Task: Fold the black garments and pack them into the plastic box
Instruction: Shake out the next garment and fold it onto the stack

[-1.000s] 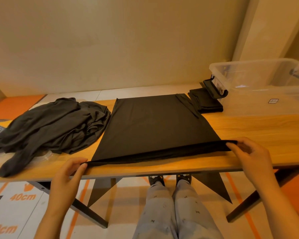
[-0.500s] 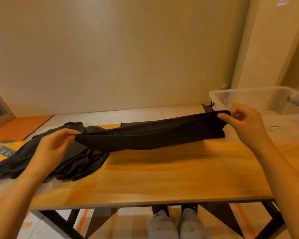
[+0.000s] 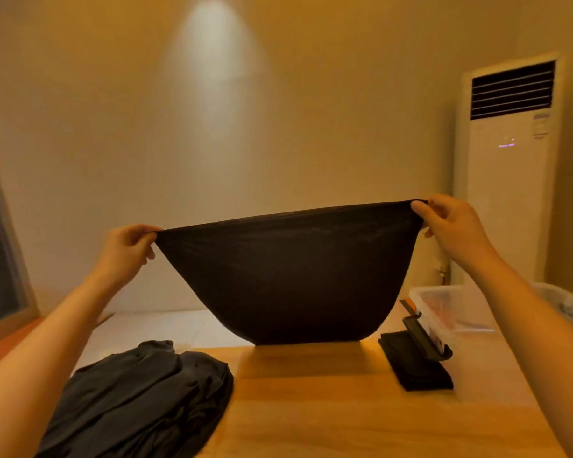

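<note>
At lower left, the unfolded pile [image 3: 139, 398] lies on the table [image 3: 344, 421]. Left of centre, the left hand [image 3: 126, 249] pinches one upper corner of the black garment [image 3: 288, 276]. One second ago this garment lay flat on the table. It now hangs raised at frame centre, stretched between both hands. The fold is probably mid-step. At lower right, a folded garment [image 3: 414, 368] lies outside the plastic box [image 3: 450, 309]. The right hand [image 3: 450, 229] pinches the other corner.
</note>
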`<state>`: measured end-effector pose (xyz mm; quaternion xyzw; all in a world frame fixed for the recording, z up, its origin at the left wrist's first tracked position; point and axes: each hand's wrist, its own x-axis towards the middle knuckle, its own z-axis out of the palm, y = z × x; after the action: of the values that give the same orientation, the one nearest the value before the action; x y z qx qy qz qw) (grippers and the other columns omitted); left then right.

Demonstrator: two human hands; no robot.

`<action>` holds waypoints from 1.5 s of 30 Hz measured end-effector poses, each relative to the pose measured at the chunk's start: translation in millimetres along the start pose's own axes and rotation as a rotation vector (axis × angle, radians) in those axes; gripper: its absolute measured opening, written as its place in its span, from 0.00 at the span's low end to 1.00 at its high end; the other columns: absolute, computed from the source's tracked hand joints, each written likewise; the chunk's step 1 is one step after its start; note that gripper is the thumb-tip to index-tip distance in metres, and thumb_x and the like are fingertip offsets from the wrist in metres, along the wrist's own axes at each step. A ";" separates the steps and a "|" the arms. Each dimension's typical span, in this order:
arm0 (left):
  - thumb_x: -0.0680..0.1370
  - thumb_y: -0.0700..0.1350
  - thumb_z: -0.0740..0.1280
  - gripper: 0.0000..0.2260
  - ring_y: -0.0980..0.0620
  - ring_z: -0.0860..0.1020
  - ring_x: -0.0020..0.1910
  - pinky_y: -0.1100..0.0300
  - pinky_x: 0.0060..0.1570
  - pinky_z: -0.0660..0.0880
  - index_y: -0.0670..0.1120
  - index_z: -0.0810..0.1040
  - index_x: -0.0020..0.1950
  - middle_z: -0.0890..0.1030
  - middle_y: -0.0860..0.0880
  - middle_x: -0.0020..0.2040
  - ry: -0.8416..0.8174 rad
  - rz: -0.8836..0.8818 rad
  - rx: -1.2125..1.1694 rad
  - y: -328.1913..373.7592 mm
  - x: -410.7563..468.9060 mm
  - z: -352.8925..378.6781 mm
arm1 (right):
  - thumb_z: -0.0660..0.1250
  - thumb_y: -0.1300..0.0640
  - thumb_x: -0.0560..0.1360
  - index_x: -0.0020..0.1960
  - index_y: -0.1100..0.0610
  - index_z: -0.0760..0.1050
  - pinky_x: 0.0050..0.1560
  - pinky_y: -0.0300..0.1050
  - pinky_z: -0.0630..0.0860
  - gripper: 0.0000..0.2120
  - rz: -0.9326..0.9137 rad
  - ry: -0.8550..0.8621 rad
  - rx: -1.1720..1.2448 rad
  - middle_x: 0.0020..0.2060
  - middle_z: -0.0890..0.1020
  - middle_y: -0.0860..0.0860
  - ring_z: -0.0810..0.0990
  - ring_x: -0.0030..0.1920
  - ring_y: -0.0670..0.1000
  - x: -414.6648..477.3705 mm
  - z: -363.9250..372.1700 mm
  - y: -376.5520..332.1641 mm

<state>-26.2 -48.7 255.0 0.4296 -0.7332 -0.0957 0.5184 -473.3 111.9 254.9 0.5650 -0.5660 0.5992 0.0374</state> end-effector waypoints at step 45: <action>0.77 0.34 0.67 0.05 0.46 0.81 0.42 0.62 0.42 0.81 0.41 0.78 0.43 0.81 0.35 0.49 0.069 -0.159 -0.439 47.9 157.9 24.7 | 0.71 0.58 0.75 0.60 0.65 0.75 0.45 0.45 0.74 0.17 0.298 0.254 0.262 0.46 0.78 0.54 0.80 0.47 0.56 162.9 30.5 10.3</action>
<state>-87.2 -142.1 379.2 0.3660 -0.6403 -0.2789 0.6150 -519.4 -10.6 357.0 0.3956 -0.5512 0.7327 -0.0542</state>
